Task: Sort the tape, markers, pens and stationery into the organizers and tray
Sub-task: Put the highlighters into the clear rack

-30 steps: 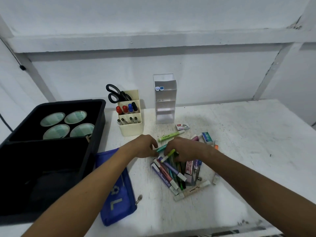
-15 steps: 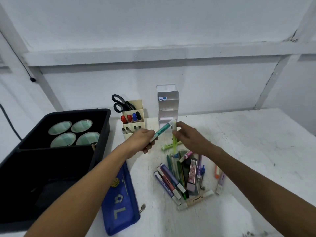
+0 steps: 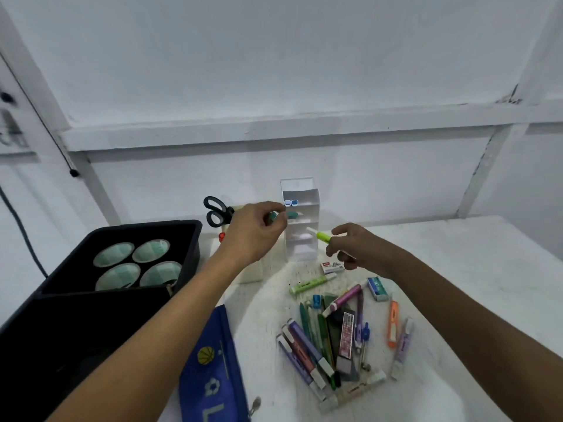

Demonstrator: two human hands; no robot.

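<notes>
My left hand [image 3: 254,231] pinches a teal marker [image 3: 273,216] just left of the white tiered organizer [image 3: 300,236]; another teal end [image 3: 292,214] shows inside the organizer's second slot. My right hand [image 3: 355,248] holds a yellow-green highlighter [image 3: 319,235] with its white tip pointing at the organizer's lower tiers. A pile of markers and pens [image 3: 326,339] lies on the white table [image 3: 457,269] below my hands. The cream organizer [image 3: 253,272] with black scissors [image 3: 217,211] is mostly hidden behind my left arm.
A black tray [image 3: 189,239] at the left holds several tape rolls [image 3: 134,264]. A blue pencil pouch [image 3: 210,370] lies at the front. A green highlighter [image 3: 310,283], a small staples box [image 3: 332,267], an eraser [image 3: 378,288] and an orange cutter [image 3: 393,322] are loose on the table.
Both hands picked markers out of the pile and rose toward the white organizer. The left hand's teal marker now sits at the second slot; the right hand's highlighter follows below it.
</notes>
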